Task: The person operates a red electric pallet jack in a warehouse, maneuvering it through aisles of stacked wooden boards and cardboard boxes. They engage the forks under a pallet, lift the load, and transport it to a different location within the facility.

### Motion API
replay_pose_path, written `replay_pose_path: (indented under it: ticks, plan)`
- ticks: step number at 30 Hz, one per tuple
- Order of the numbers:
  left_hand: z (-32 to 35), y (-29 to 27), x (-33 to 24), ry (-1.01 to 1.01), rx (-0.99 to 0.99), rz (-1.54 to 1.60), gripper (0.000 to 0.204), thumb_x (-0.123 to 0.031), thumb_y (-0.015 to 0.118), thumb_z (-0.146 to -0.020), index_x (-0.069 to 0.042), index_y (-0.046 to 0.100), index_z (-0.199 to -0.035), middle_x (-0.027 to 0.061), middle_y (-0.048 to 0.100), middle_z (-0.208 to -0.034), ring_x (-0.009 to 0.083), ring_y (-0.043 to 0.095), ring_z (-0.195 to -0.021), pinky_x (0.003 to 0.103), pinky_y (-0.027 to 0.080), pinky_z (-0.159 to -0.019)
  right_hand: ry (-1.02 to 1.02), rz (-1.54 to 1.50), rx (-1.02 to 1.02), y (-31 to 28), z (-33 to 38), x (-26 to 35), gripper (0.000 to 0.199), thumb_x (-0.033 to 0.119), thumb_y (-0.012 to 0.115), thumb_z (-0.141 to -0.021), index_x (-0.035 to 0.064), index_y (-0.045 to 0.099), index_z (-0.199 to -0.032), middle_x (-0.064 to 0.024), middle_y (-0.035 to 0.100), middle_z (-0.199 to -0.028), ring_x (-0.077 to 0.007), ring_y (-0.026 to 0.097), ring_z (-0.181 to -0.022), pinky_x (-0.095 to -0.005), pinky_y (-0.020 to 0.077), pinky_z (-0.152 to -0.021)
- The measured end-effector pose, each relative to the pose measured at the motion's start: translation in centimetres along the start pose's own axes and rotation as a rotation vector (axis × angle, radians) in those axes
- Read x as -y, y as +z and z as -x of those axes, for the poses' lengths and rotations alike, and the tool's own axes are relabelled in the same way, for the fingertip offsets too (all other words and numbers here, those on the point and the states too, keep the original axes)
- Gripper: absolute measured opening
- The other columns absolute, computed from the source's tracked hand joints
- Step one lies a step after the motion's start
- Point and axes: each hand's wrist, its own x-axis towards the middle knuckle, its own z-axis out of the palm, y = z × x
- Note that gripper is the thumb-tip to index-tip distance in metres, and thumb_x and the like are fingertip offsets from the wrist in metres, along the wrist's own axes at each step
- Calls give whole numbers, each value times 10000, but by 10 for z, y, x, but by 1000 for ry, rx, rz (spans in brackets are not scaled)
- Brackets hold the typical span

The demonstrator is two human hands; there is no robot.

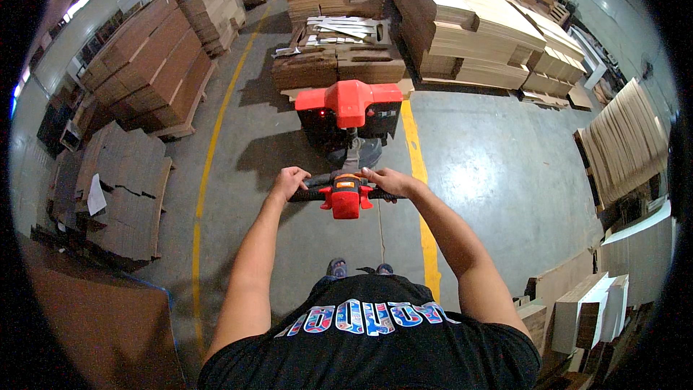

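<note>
A red and black electric pallet jack [350,105] stands in front of me, its tiller handle [345,202] reaching back toward my body. My left hand [290,181] is closed round the outer part of the handle's left black grip. On the other side, my right hand [388,182] wraps the right grip, with fingers close to the orange-topped control head. Beyond the jack's body sits a load of brown boards [339,65] with loose white strips [339,29] on top. The forks are hidden.
Tall stacks of brown cardboard [148,65] line the left. Pale flat sheets [462,36] are piled far right, and more sheets [624,144] stand nearer. Yellow lines [209,152] mark the grey floor. A brown board surface [101,318] lies near left, white panels [592,310] near right.
</note>
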Motion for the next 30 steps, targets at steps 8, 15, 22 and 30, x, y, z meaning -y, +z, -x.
replay_pose_path:
  ticks: [8, 15, 22, 30]
  plan:
    - [-4, 0, 2, -8, 4, 19, 253, -233, 671, -930, -8, 782, -958, 73, 758, -806, 158, 718, -669, 320, 544, -697, -3, -25, -15, 1, 0, 2, 746, 764, 346, -1049, 208, 627, -1459, 0, 543, -644, -142, 558, -532, -345, 480, -500]
    - [-1, -4, 4, -11, -14, 0, 256, -229, 670, -930, 0, 781, -958, 80, 763, -814, 164, 725, -668, 324, 549, -696, -31, -22, -58, 3, 10, 15, 855, 793, 391, -1023, 48, 737, -1258, -46, 629, -735, -174, 604, -646, -383, 515, -580]
    - [4, -2, -10, -11, -13, -27, 244, -217, 671, -930, -2, 780, -965, 83, 759, -811, 169, 729, -672, 336, 554, -695, -8, 2, -57, 0, 9, 10, 908, 800, 393, -1019, -24, 730, -1197, -73, 670, -806, -190, 629, -730, -404, 533, -642]
    - [3, 2, -23, -14, 0, -9, 238, -210, 672, -928, 0, 778, -967, 81, 757, -802, 163, 727, -672, 329, 544, -686, 9, -19, -55, -9, 18, 16, 876, 789, 419, -1019, -17, 735, -1155, -58, 634, -738, -182, 622, -661, -388, 514, -585]
